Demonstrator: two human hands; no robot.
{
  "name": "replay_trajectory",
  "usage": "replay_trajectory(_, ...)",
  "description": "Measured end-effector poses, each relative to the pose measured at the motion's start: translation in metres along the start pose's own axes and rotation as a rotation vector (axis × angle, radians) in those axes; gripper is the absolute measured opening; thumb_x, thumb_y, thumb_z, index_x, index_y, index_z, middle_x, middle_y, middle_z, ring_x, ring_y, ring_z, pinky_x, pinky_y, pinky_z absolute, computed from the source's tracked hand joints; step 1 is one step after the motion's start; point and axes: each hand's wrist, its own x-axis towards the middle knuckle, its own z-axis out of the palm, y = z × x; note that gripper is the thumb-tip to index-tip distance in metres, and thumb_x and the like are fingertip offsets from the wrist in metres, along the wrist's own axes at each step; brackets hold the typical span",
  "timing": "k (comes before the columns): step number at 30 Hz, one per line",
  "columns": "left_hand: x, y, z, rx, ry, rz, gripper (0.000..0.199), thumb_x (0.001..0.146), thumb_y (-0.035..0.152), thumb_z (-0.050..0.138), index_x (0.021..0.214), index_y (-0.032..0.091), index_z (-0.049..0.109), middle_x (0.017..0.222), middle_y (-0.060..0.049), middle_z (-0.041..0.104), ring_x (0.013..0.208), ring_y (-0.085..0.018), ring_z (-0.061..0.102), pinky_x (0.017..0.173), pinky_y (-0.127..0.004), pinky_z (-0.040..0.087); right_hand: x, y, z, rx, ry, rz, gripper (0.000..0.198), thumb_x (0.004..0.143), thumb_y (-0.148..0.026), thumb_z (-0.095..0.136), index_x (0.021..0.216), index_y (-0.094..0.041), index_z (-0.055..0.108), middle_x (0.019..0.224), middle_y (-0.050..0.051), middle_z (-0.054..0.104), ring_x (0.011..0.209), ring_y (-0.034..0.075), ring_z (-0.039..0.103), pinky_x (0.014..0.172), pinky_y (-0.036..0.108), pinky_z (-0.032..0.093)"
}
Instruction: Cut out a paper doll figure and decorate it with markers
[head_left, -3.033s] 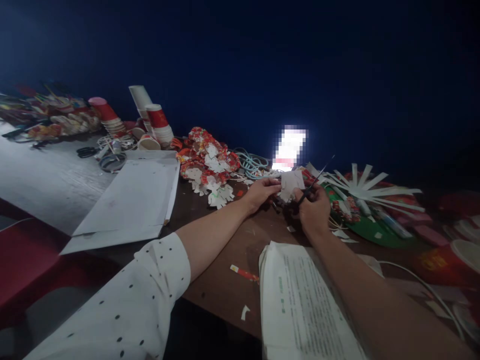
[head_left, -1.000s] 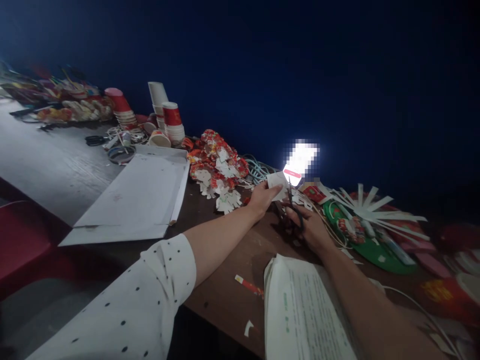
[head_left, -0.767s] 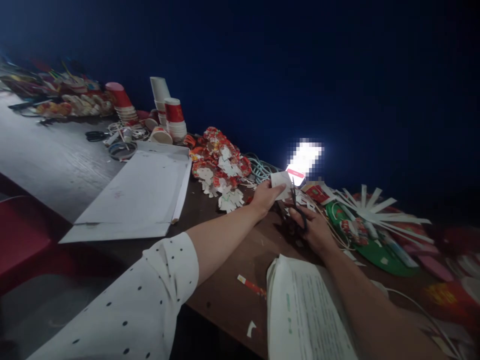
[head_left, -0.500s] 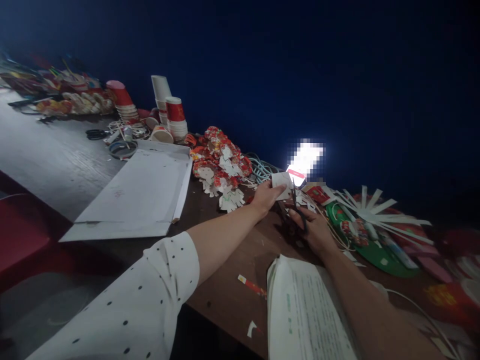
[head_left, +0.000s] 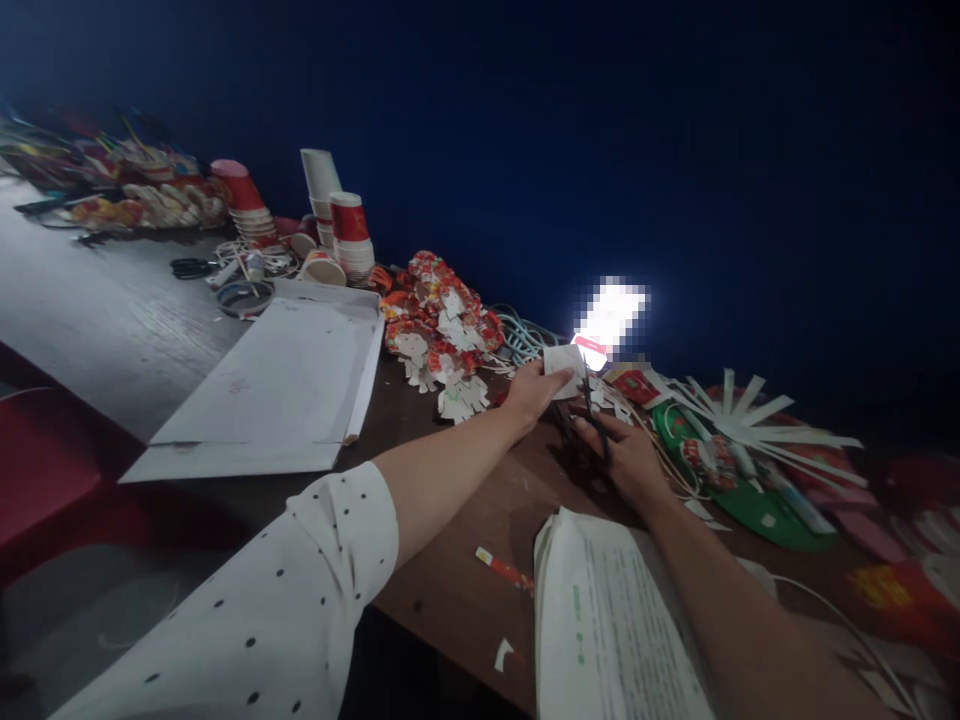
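Observation:
My left hand (head_left: 531, 392) pinches a small white piece of paper (head_left: 561, 370) above the brown table, thumb on top. In my right hand (head_left: 626, 450) is a pair of dark scissors (head_left: 595, 425), its blades pointing up at the right edge of the paper. Whether the blades touch the paper is hard to make out. Just behind the paper glows a bright phone screen (head_left: 592, 350), mostly pixelated. Left of my left hand lies a heap of red and white paper cutouts (head_left: 450, 330).
An open book (head_left: 615, 610) lies near the front edge, with paper scraps (head_left: 504, 655) beside it. A white box lid (head_left: 255, 380) and stacked paper cups (head_left: 351, 235) stand left. On the right are a green disc (head_left: 780, 520) and a cup cut into strips (head_left: 742, 425).
My right hand and the scissors have shifted very slightly, and the handles look a little closer together. My left hand and the paper stay in place.

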Motion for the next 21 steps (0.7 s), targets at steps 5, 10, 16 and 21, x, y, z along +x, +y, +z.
replay_trajectory(5, 0.0011, -0.0004, -0.0011, 0.045, 0.019, 0.002, 0.02, 0.069, 0.02, 0.069, 0.087, 0.011, 0.07, 0.076, -0.006, 0.07, 0.065, -0.014, 0.061, 0.069, -0.027, 0.05, -0.0005, -0.0004, 0.0008, 0.014, 0.003, 0.009, 0.053, 0.068, -0.053, 0.073, 0.107, -0.017, 0.074, 0.069, 0.003, 0.069, 0.059, 0.017, 0.057, 0.053, 0.027, 0.044)
replay_trajectory(10, 0.0032, -0.0032, -0.0022, 0.046, 0.012, 0.007, 0.021, 0.068, 0.022, 0.071, 0.086, 0.011, 0.07, 0.077, -0.006, 0.07, 0.066, -0.015, 0.062, 0.072, -0.029, 0.051, -0.0002, 0.0, 0.0019, 0.021, 0.006, -0.006, 0.052, 0.068, -0.052, 0.072, 0.106, -0.017, 0.075, 0.069, 0.002, 0.068, 0.06, 0.016, 0.056, 0.053, 0.026, 0.043)
replay_trajectory(16, 0.0057, -0.0059, -0.0028, 0.045, 0.0, 0.013, 0.023, 0.068, 0.022, 0.071, 0.088, 0.011, 0.07, 0.077, -0.006, 0.07, 0.066, -0.015, 0.062, 0.072, -0.031, 0.051, -0.0004, 0.0001, 0.0022, -0.011, 0.017, -0.018, 0.056, 0.068, -0.055, 0.07, 0.107, -0.015, 0.074, 0.067, 0.002, 0.066, 0.059, 0.015, 0.052, 0.053, 0.026, 0.041)
replay_trajectory(21, 0.0041, -0.0038, -0.0024, 0.061, 0.013, 0.024, 0.022, 0.068, 0.021, 0.071, 0.088, 0.012, 0.07, 0.078, -0.006, 0.07, 0.068, -0.015, 0.062, 0.073, -0.029, 0.051, -0.0023, -0.0031, 0.0023, -0.048, 0.035, -0.048, 0.056, 0.069, -0.057, 0.069, 0.104, -0.014, 0.075, 0.062, 0.002, 0.063, 0.055, 0.014, 0.05, 0.051, 0.026, 0.04)
